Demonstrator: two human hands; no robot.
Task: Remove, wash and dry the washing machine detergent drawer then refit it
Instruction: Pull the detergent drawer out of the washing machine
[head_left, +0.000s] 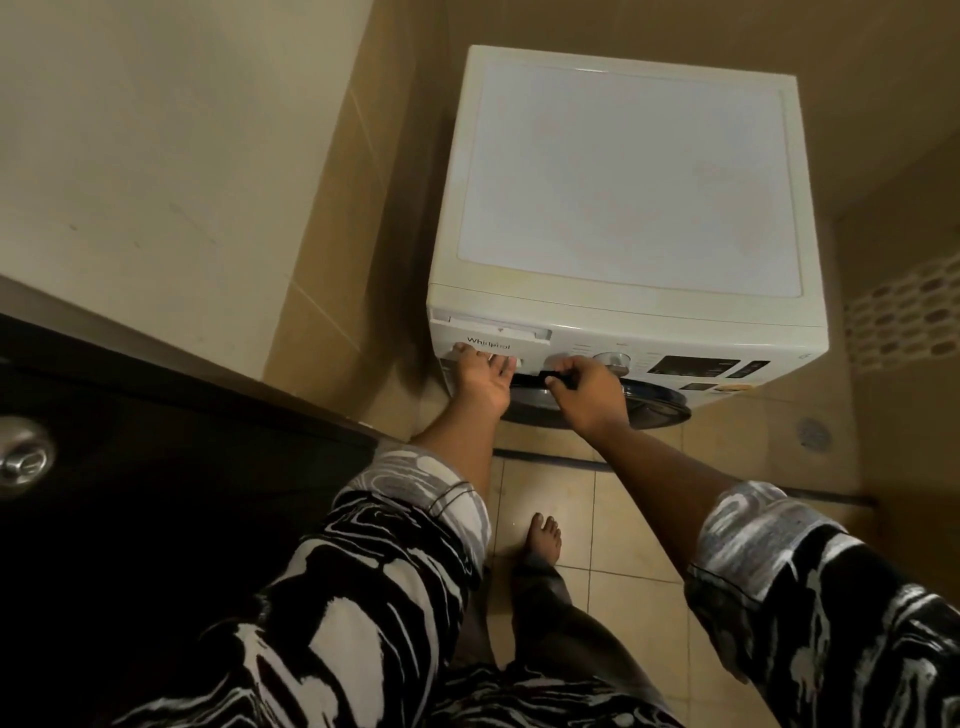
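Observation:
A white front-loading washing machine (623, 176) stands in the corner, seen from above. Its detergent drawer (491, 338), with a brand name on its front, sits at the top left of the front panel and seems to stand out a little. My left hand (483, 379) reaches to the drawer, with fairly straight fingertips touching the lower edge of its front. My right hand (584, 389) is just right of it, in front of the panel. It pinches a small black object (561, 379) above the dark round door (654, 408); I cannot tell what the object is.
The control dial (614, 361) and display (696, 366) lie right of my hands. A dark door with a metal knob (23, 457) fills the left. Tiled walls close in on both sides of the machine. My bare foot (543, 538) stands on the tiled floor, and a floor drain (812, 433) lies at the right.

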